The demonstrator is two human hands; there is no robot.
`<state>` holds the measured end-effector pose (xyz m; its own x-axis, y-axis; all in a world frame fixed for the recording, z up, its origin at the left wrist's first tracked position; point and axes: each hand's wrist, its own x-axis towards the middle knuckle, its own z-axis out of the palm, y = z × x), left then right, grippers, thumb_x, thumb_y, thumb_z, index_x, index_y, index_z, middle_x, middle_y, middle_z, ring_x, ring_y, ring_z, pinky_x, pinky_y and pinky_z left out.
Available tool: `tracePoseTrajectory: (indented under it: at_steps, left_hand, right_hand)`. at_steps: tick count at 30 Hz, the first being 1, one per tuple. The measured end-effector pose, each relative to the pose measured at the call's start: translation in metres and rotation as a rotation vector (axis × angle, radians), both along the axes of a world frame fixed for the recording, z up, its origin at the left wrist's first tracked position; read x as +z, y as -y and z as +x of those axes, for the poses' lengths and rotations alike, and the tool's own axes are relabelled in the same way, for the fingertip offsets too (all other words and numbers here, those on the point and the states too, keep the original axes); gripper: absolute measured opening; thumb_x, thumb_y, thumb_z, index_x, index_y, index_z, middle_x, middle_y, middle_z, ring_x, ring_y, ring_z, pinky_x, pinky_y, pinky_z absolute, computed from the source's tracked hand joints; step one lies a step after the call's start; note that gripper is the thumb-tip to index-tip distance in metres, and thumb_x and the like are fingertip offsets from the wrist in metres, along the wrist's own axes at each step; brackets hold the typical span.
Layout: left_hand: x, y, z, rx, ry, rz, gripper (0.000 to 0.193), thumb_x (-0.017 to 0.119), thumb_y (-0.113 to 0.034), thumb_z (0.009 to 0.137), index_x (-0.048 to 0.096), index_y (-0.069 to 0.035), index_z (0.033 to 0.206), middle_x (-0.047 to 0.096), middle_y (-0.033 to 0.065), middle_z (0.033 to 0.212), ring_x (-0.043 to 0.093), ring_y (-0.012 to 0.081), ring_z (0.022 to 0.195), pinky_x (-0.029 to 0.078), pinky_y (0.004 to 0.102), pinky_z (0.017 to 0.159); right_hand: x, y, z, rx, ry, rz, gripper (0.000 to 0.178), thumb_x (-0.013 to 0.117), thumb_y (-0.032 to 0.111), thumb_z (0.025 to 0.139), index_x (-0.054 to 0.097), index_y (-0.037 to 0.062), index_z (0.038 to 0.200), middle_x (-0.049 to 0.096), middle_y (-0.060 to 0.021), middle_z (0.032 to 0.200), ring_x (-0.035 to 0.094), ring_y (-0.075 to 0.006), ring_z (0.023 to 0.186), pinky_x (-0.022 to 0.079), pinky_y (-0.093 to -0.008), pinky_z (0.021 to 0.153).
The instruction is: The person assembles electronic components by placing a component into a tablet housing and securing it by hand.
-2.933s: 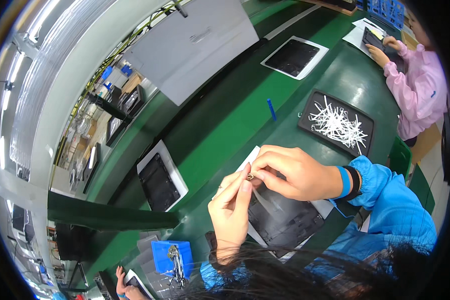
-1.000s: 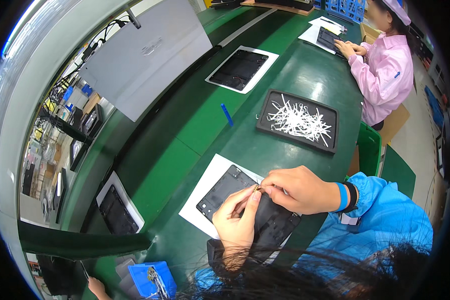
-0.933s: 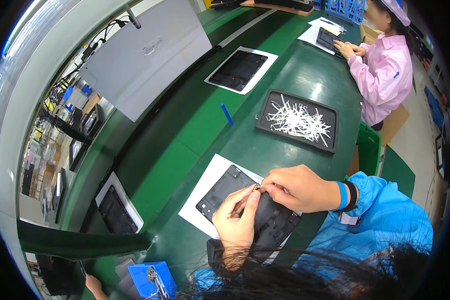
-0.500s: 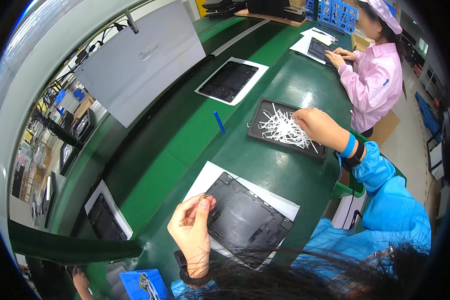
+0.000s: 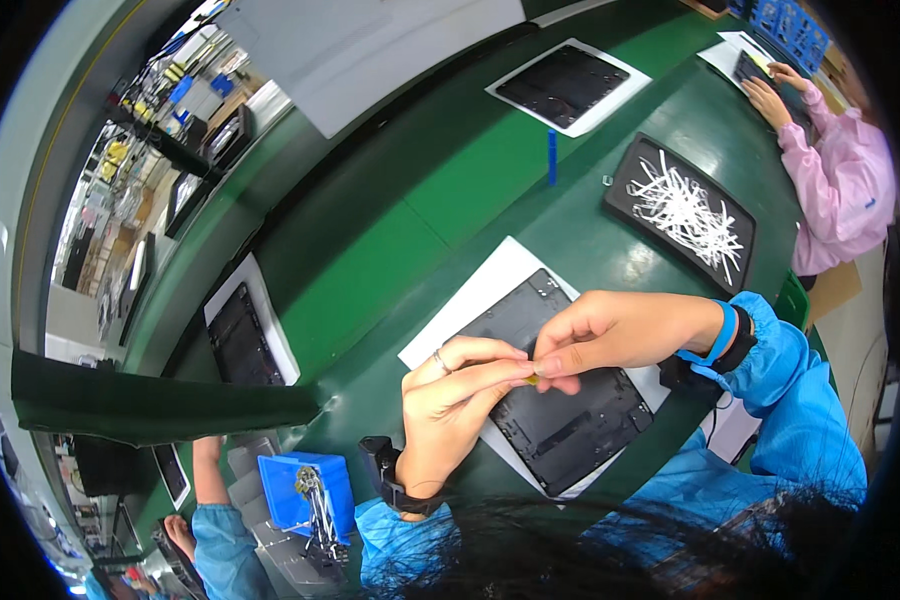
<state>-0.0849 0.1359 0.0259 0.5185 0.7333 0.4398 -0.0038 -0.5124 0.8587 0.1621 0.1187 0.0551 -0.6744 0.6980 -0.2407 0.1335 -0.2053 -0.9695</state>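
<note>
My left hand (image 5: 450, 410) and my right hand (image 5: 620, 335) meet fingertip to fingertip above a flat black panel (image 5: 580, 430). A tiny yellowish part (image 5: 532, 380) shows between the fingertips, mostly covered by them. My left hand is closed on it in a pinch. The right thumb and fingers are also pinched together, and whatever they hold is hidden. The panel, which looks like a device housing, lies on a white sheet (image 5: 470, 290). To the upper right, a black tray (image 5: 638, 215) holds a heap of thin white strips (image 5: 685, 215).
A blue bin (image 5: 283, 490) of small cable-like parts stands at lower left, beside another person's arm (image 5: 215, 510). Black panels on white sheets lie at the far side (image 5: 560, 85) and left (image 5: 238, 335). A co-worker in pink (image 5: 840, 190) sits at upper right.
My right hand has left the tray of white strips and come to my left hand over the panel. The head view has shifted, showing more of the blue bin.
</note>
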Motion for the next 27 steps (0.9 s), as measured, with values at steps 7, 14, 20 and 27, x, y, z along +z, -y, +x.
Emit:
tracePoseTrajectory:
  at_steps: [7,14,20,27]
  left_hand:
    - [0.013,0.031,-0.019,0.387,-0.695,0.007,0.056,0.082,-0.002,0.081,0.061,0.002,0.132,0.066,0.0175,0.119,0.068,0.0309,0.106,0.056,0.0383,0.09]
    - [0.01,0.073,-0.017,0.389,-1.145,0.14,0.069,0.085,-0.031,0.078,0.06,0.001,0.133,0.063,0.0125,0.128,0.067,0.0301,0.1,0.054,0.04,0.081]
    - [0.004,0.079,-0.019,0.37,-1.175,0.196,0.074,0.086,-0.035,0.074,0.061,0.003,0.132,0.062,0.0118,0.129,0.068,0.028,0.099,0.053,0.039,0.082]
    - [0.007,0.081,-0.014,0.385,-1.154,0.248,0.074,0.085,-0.036,0.076,0.059,0.004,0.133,0.061,0.0115,0.132,0.066,0.0268,0.102,0.053,0.0384,0.083]
  right_hand:
    - [-0.036,-0.023,-0.022,-0.127,0.102,-0.056,0.025,0.062,0.026,0.103,0.071,0.003,0.099,0.067,-0.0041,0.078,0.061,-0.0143,0.065,0.051,-0.0307,0.063]
    - [-0.045,-0.025,-0.063,-0.14,0.575,0.557,0.022,0.065,0.023,0.096,0.071,0.0038,0.089,0.072,-0.0165,0.078,0.068,-0.0396,0.071,0.051,-0.0488,0.064]
    - [-0.056,-0.013,-0.072,-0.149,0.666,0.815,0.022,0.065,0.023,0.093,0.067,0.0039,0.083,0.068,-0.0206,0.072,0.068,-0.042,0.07,0.054,-0.0525,0.064]
    - [-0.055,-0.01,-0.074,-0.156,0.686,0.866,0.022,0.065,0.025,0.093,0.066,0.0045,0.084,0.068,-0.0202,0.072,0.068,-0.0418,0.069,0.054,-0.0523,0.063]
